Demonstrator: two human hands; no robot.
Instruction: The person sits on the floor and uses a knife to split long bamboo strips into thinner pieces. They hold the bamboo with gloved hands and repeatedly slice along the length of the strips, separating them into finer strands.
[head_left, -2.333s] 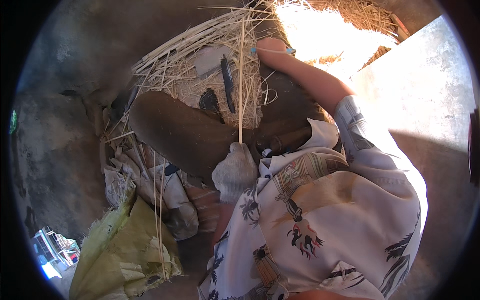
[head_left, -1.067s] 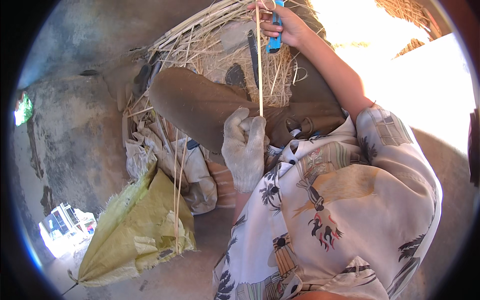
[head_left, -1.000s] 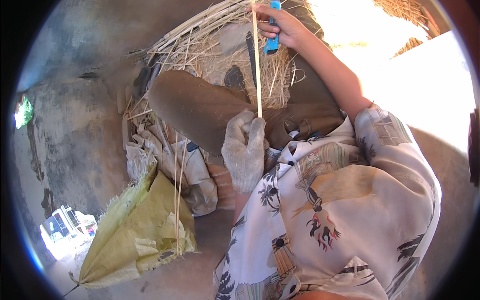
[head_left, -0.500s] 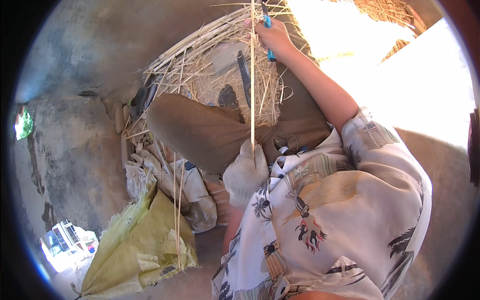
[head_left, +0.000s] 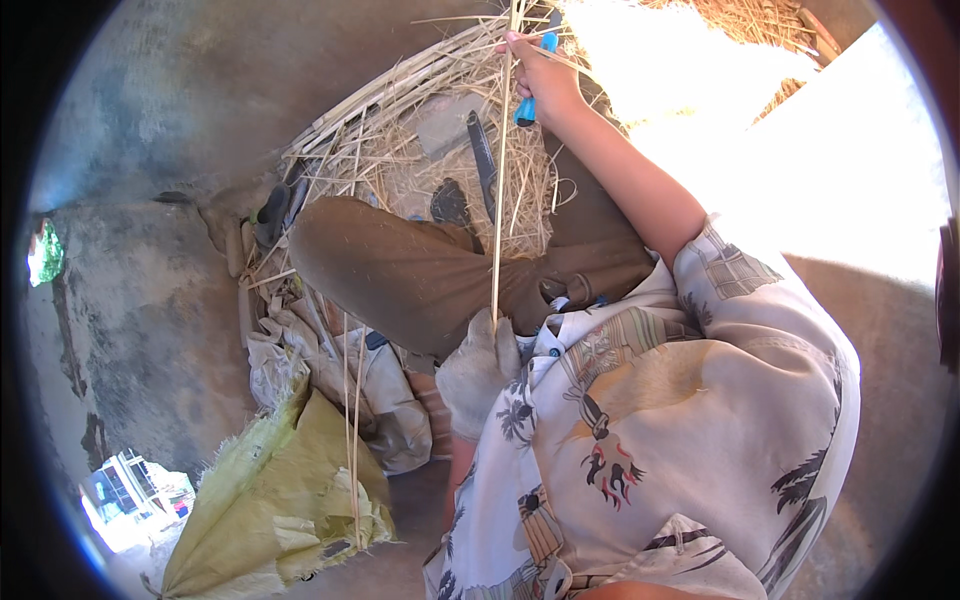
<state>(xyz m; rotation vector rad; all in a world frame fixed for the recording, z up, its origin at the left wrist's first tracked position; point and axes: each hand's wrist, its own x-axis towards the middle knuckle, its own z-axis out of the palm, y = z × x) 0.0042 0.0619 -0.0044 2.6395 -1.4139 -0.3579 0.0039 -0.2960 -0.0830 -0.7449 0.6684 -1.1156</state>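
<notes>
A long, thin, pale bamboo strip [head_left: 500,200] runs nearly straight up from my lap to the far edge of the view. Its near end sits in my left hand [head_left: 476,378], which wears a whitish knit glove and is closed on it close to my shirt. At the far end my right hand [head_left: 548,80], bare, is closed around a blue-handled knife [head_left: 525,112], its fingers and thumb against the strip. The knife's handle shows on both sides of the hand; its blade is hard to make out against the strips behind.
Pale shavings [head_left: 530,220] and long strips [head_left: 390,90] cover the floor beyond my crossed legs [head_left: 380,260]. A dark, long flat tool [head_left: 482,160] lies among them. At left are a yellow-green woven sack [head_left: 280,490] and two thin strips [head_left: 354,440]. Bright sunlight falls at right.
My left hand has drawn slightly toward me and left with the strip's near end. My right hand has shifted down a little, and the knife in it has tilted.
</notes>
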